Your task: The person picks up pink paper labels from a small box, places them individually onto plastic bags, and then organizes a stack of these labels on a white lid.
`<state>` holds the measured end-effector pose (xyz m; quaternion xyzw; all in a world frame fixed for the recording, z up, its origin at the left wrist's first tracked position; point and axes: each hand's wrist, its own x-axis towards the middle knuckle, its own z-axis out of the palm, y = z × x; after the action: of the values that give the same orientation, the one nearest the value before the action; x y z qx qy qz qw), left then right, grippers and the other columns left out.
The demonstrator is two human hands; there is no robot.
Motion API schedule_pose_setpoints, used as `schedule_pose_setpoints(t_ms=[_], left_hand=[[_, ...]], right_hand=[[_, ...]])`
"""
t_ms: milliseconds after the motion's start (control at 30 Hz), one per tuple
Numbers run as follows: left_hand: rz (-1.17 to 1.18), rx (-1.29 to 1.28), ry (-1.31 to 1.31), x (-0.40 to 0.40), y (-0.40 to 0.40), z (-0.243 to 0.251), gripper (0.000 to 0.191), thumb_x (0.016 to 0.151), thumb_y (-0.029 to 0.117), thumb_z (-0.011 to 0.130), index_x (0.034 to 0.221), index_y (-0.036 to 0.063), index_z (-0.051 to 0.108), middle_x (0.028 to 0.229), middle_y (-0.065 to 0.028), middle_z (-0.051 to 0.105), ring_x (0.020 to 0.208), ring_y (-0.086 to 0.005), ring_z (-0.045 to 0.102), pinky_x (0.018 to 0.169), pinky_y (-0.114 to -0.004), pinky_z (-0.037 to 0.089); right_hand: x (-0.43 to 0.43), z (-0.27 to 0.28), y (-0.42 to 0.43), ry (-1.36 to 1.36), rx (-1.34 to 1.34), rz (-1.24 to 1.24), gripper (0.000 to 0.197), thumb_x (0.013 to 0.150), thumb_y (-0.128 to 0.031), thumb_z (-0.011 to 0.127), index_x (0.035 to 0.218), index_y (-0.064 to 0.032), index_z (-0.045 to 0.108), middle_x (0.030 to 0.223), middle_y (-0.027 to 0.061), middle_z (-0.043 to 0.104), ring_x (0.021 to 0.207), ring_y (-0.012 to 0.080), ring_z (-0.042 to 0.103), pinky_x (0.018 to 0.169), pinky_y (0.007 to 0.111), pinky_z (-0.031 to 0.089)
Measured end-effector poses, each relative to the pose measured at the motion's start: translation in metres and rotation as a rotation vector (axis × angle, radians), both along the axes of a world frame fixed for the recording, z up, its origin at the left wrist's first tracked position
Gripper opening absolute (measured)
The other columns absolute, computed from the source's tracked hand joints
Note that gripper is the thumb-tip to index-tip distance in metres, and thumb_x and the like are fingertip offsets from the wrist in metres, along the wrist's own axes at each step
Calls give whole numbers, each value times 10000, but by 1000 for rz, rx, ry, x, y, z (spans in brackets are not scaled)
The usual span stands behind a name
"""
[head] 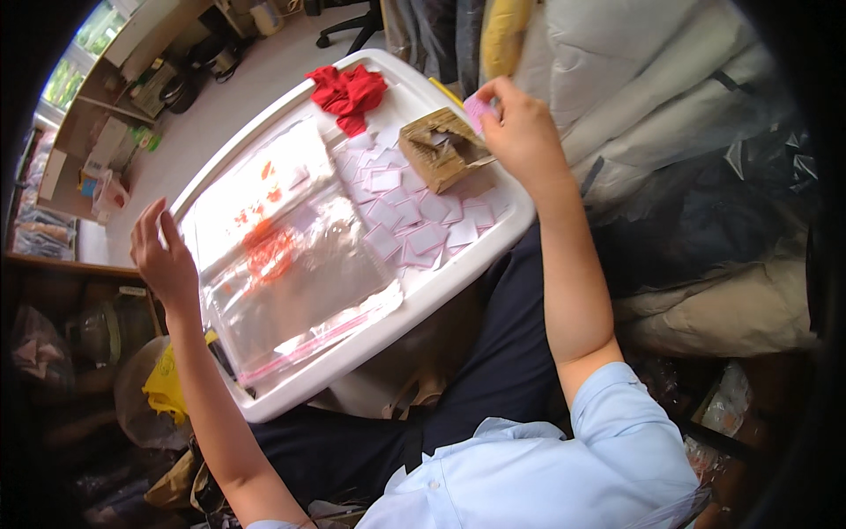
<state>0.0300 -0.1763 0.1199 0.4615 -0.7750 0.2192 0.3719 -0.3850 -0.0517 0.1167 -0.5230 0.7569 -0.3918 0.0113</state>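
Observation:
My right hand [525, 129] pinches a small pink piece [480, 112] above the far right edge of a white plastic table [429, 301]. Just left of that hand stands a torn cardboard box [436, 155]. Several small white cards with pinkish edges [423, 238] lie scattered and overlapping around the box. My left hand [160, 254] is raised beside the table's left edge with nothing in it, fingers apart. Nearest to it is a stack of clear plastic bags [310, 278], with reddish-orange marks showing through or on them.
A crumpled red cloth [349, 96] lies at the table's far end. Wrapped bulky white bundles [628, 53] crowd the right side. To the left are a shelf unit [92, 152] and a yellow plastic bag [165, 387]. An office chair base [350, 30] stands beyond the table.

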Motion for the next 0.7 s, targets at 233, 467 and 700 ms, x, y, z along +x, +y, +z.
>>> schedule_pose_setpoints(t_ms=[233,467,700], left_hand=[[-198,9,-81,-20,60,-25,171,895,68,576,1061,55,616,1054,-116,642,998,-280,603,897,-381,419],[-240,231,-127,-21,124,-71,169,878,83,567,1038,67,619,1061,-110,626,1059,-285,580,989,-432,379],[-235,330,-68,-12,150,-93,190,853,73,571,1037,67,617,1082,-118,611,1089,-296,570,1005,-453,359]], right_hand=[[-5,-17,-9,50,119,120,98,771,-54,615,835,-42,688,792,164,672,767,326,656,699,387,510],[14,-22,-18,201,229,11,104,772,-45,615,853,-40,679,830,183,677,820,346,662,761,411,523],[18,-36,-21,260,313,-86,74,727,-63,664,797,-40,657,820,189,670,807,375,651,757,445,515]])
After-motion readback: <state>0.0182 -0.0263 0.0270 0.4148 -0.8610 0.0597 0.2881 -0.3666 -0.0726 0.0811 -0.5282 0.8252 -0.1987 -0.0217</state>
